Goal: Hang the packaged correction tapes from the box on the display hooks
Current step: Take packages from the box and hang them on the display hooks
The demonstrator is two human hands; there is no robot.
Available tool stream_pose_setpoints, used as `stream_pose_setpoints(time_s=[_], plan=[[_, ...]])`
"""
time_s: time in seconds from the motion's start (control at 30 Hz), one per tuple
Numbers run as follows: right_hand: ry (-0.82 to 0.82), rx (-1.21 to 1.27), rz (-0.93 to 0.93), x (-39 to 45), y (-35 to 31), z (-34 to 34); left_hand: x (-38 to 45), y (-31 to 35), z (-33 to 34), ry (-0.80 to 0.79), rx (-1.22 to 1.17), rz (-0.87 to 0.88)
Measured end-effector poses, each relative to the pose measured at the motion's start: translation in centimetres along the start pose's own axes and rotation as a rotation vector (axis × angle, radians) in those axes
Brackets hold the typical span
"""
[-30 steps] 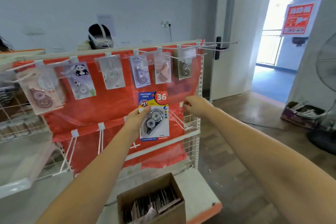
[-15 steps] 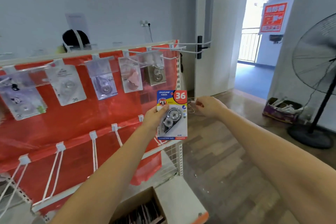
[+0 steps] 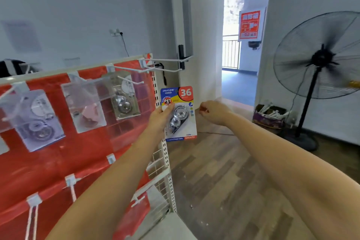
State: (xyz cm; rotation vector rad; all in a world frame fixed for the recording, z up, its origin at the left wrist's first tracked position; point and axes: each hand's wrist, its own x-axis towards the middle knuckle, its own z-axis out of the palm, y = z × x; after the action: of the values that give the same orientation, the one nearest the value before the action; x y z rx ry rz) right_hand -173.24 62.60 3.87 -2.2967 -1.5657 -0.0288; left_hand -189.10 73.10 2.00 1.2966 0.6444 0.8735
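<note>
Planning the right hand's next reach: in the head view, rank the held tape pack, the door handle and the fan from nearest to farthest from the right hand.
1. Tape pack, just left of the right hand, in the left hand.
2. Door handle, up and left, on the door.
3. Fan, far right, across the floor.

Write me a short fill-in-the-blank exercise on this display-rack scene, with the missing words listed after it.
1. The correction tape pack is held by the ____ hand.
2. The large number printed on the pack's top corner is ____.
3. The backing sheet behind the display hooks is coloured ____.
4. The standing appliance at the right, on the wooden floor, is a ____.

Missing words: left; 36; red; fan
</note>
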Motion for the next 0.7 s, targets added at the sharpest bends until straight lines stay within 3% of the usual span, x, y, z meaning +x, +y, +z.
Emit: stream_pose_setpoints(time_s=[0.17,0.4,0.7], plan=[[-0.004,0.037,-0.031,3.7,3.2,-0.3,2.4,1.1,3.4,0.02,0.041,0.031],[-0.024,0.019,-0.228,9.0,5.9,-0.7,4.7,1.8,5.2,0.16,0.145,0.178],[-0.048,0.035,-0.416,12.9,5.7,0.3,3.6,1.2,6.6,0.293,0.051,0.259]])
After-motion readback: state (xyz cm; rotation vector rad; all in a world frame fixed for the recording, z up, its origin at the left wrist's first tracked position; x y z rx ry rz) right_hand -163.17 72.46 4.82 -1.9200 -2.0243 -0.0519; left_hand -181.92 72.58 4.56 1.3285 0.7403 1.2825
